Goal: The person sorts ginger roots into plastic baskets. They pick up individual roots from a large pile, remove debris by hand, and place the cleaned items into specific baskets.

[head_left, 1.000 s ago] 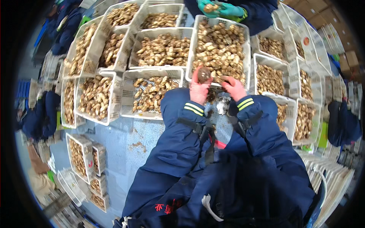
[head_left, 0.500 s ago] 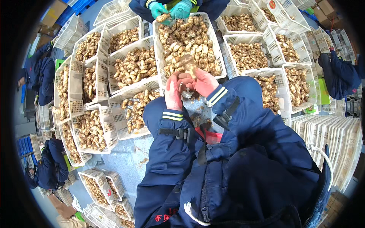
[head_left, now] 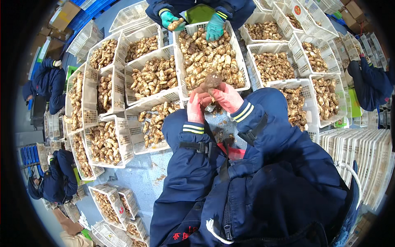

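Note:
My right hand (head_left: 226, 99), in a pink glove, pinches a brown-capped mushroom (head_left: 213, 80) by its pale stem, cap upward. My left hand (head_left: 197, 106), also gloved in pink, is closed at the stem's lower end, fingers partly hidden. Both are just in front of a white crate (head_left: 244, 84) heaped with mushrooms. Beneath them lie dark crumbs and a small whitish item (head_left: 212, 108), partly hidden, that I cannot make out.
More mushroom crates (head_left: 128, 100) stand left and right. Opposite, a co-worker's green-gloved hands (head_left: 214, 28) are at the middle crate, one holding a mushroom. Other people (head_left: 370, 82) crouch at both sides. Stacked white crates (head_left: 354, 164) are at lower right, a red object (head_left: 235, 151) below my hands.
My hands have come together on the mushroom, the right one joining the left. The co-worker's gloved hands have moved apart, one reaching into the crate. The view has shifted.

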`<action>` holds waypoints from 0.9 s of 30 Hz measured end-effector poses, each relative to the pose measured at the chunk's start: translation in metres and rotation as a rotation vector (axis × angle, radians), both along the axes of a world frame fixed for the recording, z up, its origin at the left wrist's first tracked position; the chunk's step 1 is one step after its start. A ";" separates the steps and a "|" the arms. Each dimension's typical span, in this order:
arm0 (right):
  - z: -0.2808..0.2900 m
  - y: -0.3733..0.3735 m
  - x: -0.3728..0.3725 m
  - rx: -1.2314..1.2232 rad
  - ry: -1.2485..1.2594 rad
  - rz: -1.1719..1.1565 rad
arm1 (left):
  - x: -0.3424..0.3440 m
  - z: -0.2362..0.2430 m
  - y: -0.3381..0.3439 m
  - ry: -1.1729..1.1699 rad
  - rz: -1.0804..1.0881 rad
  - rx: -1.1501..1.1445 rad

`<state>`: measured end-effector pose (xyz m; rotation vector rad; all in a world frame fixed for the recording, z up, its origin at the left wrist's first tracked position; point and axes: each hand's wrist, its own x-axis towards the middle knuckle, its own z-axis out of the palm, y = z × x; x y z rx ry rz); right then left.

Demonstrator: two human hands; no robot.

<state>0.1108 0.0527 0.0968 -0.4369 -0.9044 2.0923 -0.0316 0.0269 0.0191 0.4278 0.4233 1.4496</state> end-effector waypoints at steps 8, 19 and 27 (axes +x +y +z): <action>-0.001 -0.007 0.001 0.119 -0.158 -0.134 | 0.005 -0.007 -0.003 0.206 0.104 -0.250; 0.019 -0.009 0.013 -0.312 0.317 -0.465 | -0.006 0.016 -0.004 0.342 0.030 -0.399; 0.054 -0.005 0.084 -0.157 0.355 -0.899 | 0.003 0.001 0.003 0.412 -0.056 -0.387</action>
